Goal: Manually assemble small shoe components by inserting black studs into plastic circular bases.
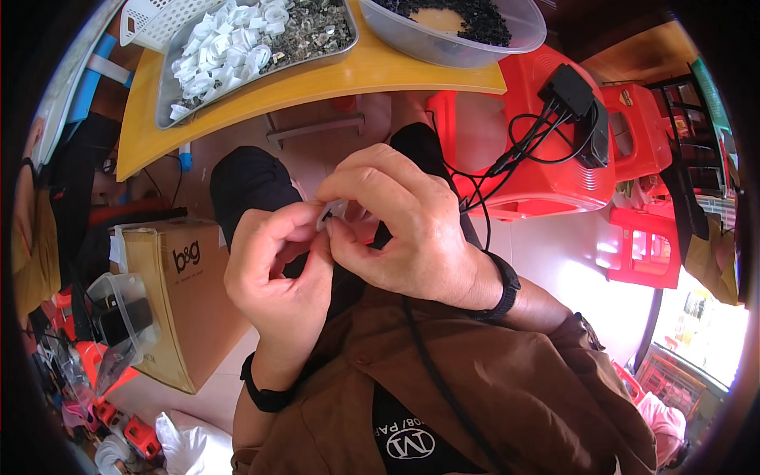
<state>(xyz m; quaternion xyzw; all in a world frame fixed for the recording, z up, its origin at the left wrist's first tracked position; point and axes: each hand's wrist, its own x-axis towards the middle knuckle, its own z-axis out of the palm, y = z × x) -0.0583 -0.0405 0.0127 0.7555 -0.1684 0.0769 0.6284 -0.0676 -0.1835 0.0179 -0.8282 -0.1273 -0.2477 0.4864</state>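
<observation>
Above my lap, both hands meet fingertip to fingertip at a small whitish, translucent piece (334,210) with a dark bit at its middle. My left hand (277,273) pinches it from the left between thumb and forefinger. From the right, the thumb and forefinger of my right hand (412,229) close on the same piece; fingers partly cover it, so its exact kind is unclear. Beyond the hands, a metal tray (168,95) on the yellow table (317,89) holds many white plastic pieces (222,51) beside a heap of small grey-brown bits (313,36).
A clear plastic tub (451,54) with small black pieces stands on the table's right. Black cables and adapters (566,95) lie on a red plastic stool (546,178). At left are a cardboard box (198,301) and a clear container (134,317). A white perforated basket (154,20) sits behind the tray.
</observation>
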